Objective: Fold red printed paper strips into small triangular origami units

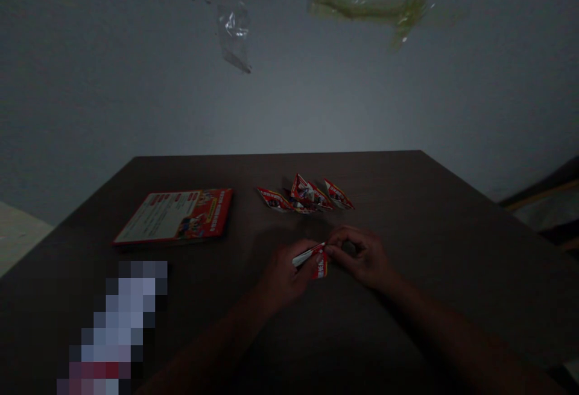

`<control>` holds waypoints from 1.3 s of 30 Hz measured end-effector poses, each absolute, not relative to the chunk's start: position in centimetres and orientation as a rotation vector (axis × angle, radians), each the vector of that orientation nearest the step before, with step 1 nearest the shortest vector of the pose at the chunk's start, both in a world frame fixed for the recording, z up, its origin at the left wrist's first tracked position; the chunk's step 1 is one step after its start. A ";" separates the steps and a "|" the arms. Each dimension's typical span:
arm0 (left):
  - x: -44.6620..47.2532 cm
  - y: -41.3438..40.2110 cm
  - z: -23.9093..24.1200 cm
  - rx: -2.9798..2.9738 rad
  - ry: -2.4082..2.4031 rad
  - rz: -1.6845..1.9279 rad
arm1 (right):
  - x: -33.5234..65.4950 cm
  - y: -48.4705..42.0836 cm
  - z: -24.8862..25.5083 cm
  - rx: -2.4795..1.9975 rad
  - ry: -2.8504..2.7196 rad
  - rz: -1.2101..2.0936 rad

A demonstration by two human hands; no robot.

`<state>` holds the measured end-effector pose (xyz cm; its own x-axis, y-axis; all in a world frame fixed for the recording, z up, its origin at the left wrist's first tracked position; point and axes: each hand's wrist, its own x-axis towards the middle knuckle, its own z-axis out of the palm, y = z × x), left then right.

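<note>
Between the fingers of my left hand (289, 274) is a small piece of folded red and white printed paper (320, 268), its white inner side showing along the upper edge. With thumb and forefinger together, my right hand (362, 255) pinches the upper right corner of that paper. Just beyond both hands, several red printed folded pieces (310, 195) with pointed corners lie in a cluster on the dark table (420, 220). Dim light hides the finer creases and most of the print.
A flat red and white printed stack or box (181, 217) lies at the left of the table. Nearer, a long pixelated pale object (122, 316) cannot be identified. Behind the table rises a grey wall (316, 93) with yellowish tape (357, 8) and clear plastic scraps.
</note>
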<state>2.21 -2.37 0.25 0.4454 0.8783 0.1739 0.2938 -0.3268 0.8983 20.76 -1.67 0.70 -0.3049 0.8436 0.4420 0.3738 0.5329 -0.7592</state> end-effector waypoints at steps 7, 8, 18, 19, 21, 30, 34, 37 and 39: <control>1.8 -2.1 0.4 1.854 0.997 0.781 | 20.9 -1.8 0.8 -0.971 -1.926 0.689; 1.8 -2.1 0.3 1.839 0.995 0.775 | 21.0 -1.8 0.8 -0.965 -1.928 0.697; 2.0 -2.9 0.7 1.498 0.825 0.722 | 21.5 -1.1 -0.8 -1.039 -1.749 0.869; 2.0 -2.8 0.8 1.472 0.846 0.728 | 21.6 -1.1 -0.8 -1.058 -1.732 0.871; 1.9 -2.6 0.8 1.419 0.879 0.732 | 21.9 -1.1 -0.5 -1.067 -1.717 0.875; 1.6 -2.3 0.2 1.404 0.864 0.713 | 21.8 -1.4 0.6 -0.844 -1.864 1.002; 1.6 -2.1 0.0 1.439 0.849 0.708 | 21.4 -1.5 0.7 -0.888 -1.875 1.032; 1.7 -2.0 -0.2 1.434 0.855 0.713 | 21.4 -1.7 0.7 -0.918 -1.894 1.009; 1.7 -2.0 -0.3 1.448 0.866 0.706 | 21.5 -1.7 0.7 -0.933 -1.938 0.959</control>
<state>1.70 -1.99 -0.30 0.5313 0.8440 -0.0739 0.0977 0.0257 0.9949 21.47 -1.74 0.74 -0.4386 0.8445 0.3073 0.2681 0.4493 -0.8522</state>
